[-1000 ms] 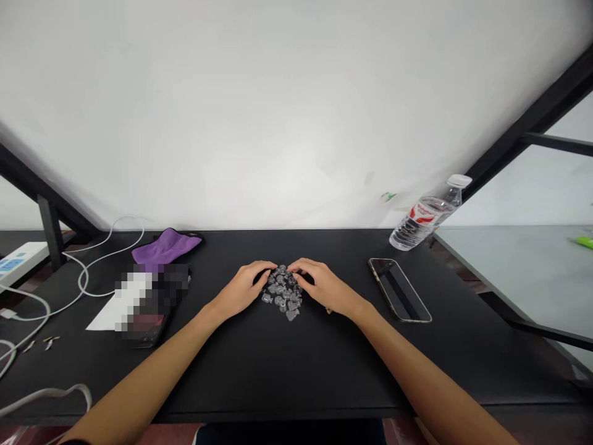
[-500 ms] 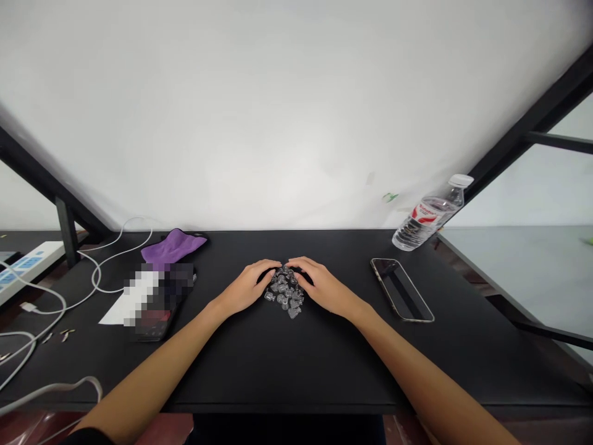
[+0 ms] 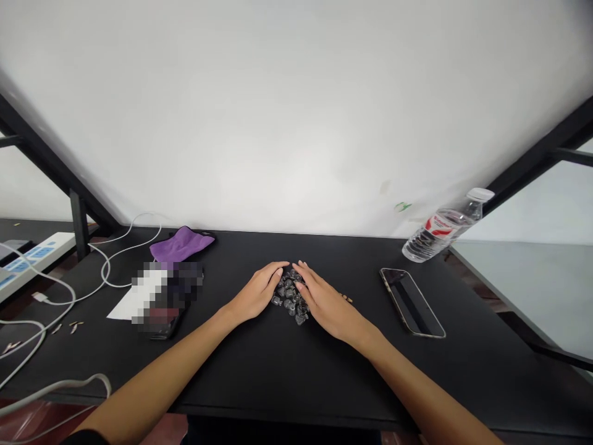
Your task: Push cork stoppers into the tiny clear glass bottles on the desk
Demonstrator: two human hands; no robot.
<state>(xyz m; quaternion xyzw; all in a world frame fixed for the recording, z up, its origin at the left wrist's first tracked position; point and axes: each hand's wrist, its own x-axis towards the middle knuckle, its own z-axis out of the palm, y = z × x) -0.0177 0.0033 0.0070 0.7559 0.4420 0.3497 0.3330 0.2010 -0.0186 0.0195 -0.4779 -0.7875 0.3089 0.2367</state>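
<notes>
A pile of tiny clear glass bottles lies on the black table between my two hands. My left hand curves along the left side of the pile, fingers stretched out and thumb apart. Along the right side rests my right hand, its fingers extended and touching or covering some of the bottles. Neither hand grips a bottle. Small tan pieces that look like corks show just beyond my right hand, partly hidden by it.
A phone and a tilted-looking water bottle are on the right. To the left are a purple cloth, white paper, a dark pixelated item, white cables and a power strip. A white wall stands behind.
My right hand has shifted over the right edge of the pile, and the tan pieces beyond it have come into sight. The whole view has turned slightly.
</notes>
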